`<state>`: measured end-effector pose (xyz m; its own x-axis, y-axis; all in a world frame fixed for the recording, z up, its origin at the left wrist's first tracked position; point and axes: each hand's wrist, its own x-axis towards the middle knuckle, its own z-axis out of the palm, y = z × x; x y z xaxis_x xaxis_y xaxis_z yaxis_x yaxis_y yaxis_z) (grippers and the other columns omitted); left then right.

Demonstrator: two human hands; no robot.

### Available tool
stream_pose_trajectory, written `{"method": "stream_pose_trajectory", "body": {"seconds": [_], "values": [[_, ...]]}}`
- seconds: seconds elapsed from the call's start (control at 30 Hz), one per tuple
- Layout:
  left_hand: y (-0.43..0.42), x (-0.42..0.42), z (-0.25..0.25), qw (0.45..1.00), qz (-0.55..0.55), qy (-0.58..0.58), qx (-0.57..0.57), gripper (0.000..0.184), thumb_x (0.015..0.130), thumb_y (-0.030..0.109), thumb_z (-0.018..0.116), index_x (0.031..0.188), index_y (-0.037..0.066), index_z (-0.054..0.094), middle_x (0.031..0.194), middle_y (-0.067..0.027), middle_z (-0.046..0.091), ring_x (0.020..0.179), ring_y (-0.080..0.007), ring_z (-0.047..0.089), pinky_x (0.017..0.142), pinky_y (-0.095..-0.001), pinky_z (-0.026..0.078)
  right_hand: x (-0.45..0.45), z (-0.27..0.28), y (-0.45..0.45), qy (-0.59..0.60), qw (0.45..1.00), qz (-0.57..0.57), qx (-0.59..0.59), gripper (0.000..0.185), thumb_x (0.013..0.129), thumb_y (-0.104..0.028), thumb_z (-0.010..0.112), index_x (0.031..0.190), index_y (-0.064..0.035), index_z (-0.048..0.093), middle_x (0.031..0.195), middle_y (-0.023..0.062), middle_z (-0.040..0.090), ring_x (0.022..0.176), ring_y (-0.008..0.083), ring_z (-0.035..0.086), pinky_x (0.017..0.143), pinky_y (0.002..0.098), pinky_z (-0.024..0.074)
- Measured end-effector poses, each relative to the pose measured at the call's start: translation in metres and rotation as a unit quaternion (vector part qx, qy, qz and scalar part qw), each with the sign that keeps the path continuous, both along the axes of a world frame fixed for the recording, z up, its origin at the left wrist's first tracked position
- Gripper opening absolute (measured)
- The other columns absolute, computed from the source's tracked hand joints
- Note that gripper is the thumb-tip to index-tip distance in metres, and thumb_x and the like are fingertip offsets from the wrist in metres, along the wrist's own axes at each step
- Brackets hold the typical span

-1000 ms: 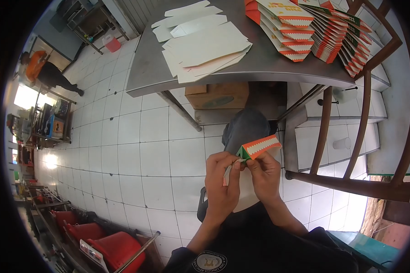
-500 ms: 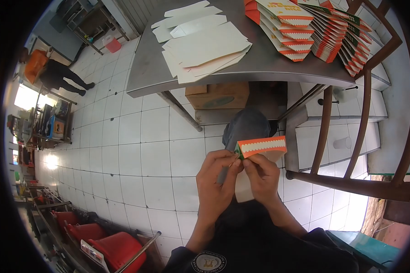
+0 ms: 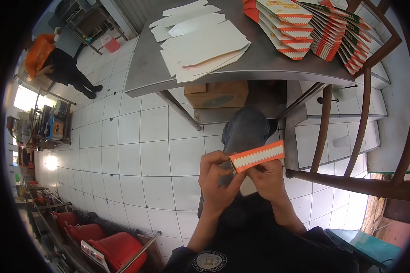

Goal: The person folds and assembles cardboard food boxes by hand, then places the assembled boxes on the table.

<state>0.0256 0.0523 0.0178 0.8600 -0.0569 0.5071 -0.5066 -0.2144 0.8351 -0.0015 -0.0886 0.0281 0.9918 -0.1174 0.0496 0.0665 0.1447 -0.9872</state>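
Observation:
Above my lap I hold a paper carton (image 3: 258,155), its orange side with a white scalloped band turned up toward me. My left hand (image 3: 217,181) grips its left end, with the thumb against the near lower corner. My right hand (image 3: 268,181) holds it from below near the middle; some of those fingers are hidden under the carton. Part of a pale flap (image 3: 248,186) shows between my hands. On the steel table (image 3: 146,68) ahead lie flat white carton blanks (image 3: 207,45) and stacked orange printed cartons (image 3: 284,29).
A cardboard box (image 3: 218,94) is under the table. To the right stands a brown metal frame (image 3: 351,184) before tiled steps with a clear cup (image 3: 342,141). Red chairs (image 3: 118,248) stand lower left. A person in orange (image 3: 41,54) stands far left near a pink jug (image 3: 110,44).
The carton has tilted, its left end lower and its orange scalloped side turned more toward me. My right hand has shifted further beneath it. The person at far left has turned and moved slightly right.

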Motion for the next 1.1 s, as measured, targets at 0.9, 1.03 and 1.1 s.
{"method": "stream_pose_trajectory", "body": {"seconds": [0.9, 1.03, 1.1], "values": [[-0.001, 0.006, 0.004, 0.913, -0.042, 0.406, -0.008, 0.028, 0.109, 0.023, 0.052, 0.095, 0.002, 0.062, 0.087, -0.0054, 0.063, 0.083, -0.0055, 0.054, 0.074, -0.0245, 0.046, 0.005, -0.018, -0.019, 0.057, 0.995, -0.038, -0.07, 0.028, 0.105, -0.017, 0.059, 0.081, -0.0025, 0.059, 0.063, -0.0007, 0.056, 0.06, 0.0035, 0.048, 0.054, 0.0247, 0.0399], [-0.019, 0.0, -0.015, 0.953, -0.05, 0.289, -0.071, 0.036, 0.109, 0.03, 0.051, 0.094, -0.002, 0.058, 0.07, -0.0114, 0.061, 0.063, -0.0174, 0.056, 0.061, -0.0324, 0.045, 0.011, -0.005, -0.036, -0.021, 0.982, -0.068, -0.173, 0.03, 0.108, -0.021, 0.052, 0.088, -0.0014, 0.061, 0.067, -0.0013, 0.057, 0.061, 0.0034, 0.048, 0.055, 0.0242, 0.0389], [-0.005, -0.01, -0.036, 0.942, -0.146, 0.304, -0.008, 0.036, 0.109, 0.029, 0.052, 0.092, -0.002, 0.057, 0.069, -0.0135, 0.059, 0.059, -0.022, 0.053, 0.059, -0.0356, 0.044, 0.01, -0.009, -0.046, -0.001, 0.986, -0.13, -0.106, 0.029, 0.109, -0.021, 0.051, 0.091, -0.0012, 0.062, 0.071, -0.0011, 0.06, 0.064, 0.0039, 0.051, 0.056, 0.0244, 0.0406]]}}
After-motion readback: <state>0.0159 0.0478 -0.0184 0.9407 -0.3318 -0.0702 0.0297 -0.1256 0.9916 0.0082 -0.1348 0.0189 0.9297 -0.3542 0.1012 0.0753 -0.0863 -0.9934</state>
